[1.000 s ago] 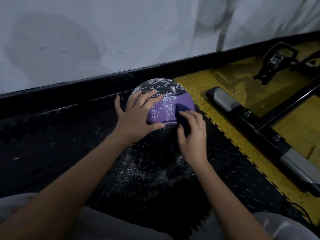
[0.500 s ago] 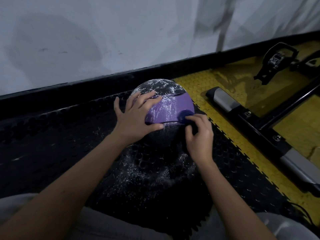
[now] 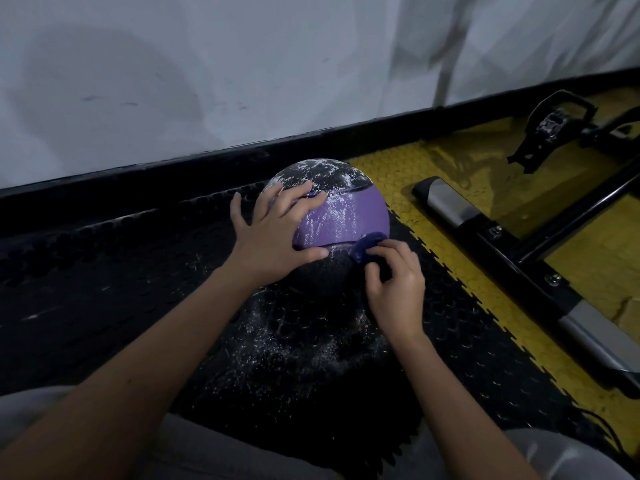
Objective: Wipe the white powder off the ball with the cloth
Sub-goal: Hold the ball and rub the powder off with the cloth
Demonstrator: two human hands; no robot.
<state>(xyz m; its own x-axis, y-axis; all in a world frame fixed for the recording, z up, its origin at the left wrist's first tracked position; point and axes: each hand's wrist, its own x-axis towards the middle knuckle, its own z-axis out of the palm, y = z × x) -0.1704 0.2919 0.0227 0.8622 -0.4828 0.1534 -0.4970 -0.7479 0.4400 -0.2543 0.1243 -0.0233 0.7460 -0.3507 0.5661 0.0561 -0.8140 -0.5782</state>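
View from above of a person's two bare arms reaching forward to a ball point(image 3: 346, 216) that sits on a black studded floor mat point(image 3: 104, 271), close to the black skirting of a white wall point(image 3: 207, 64). The ball has a purple band across its middle and dark sections above and below. White powder point(image 3: 322, 174) speckles its dark top and streaks the purple band. The left hand point(image 3: 273, 237) lies flat on the ball's left side, fingers spread and nearly straight over the upper seam, thumb along the lower seam. The right hand point(image 3: 396, 285) is curled, its fingers and thumb pinching a small dark blue cloth point(image 3: 365, 245), which presses against the ball's lower right side at the edge of the purple band. More loose powder point(image 3: 291, 344) is scattered on the mat just in front of the ball. To the right are yellow floor tiles point(image 3: 450, 161) and the black and silver frame of an exercise machine point(image 3: 519, 258). Grey trousers point(image 3: 207, 452) show at the bottom edge.
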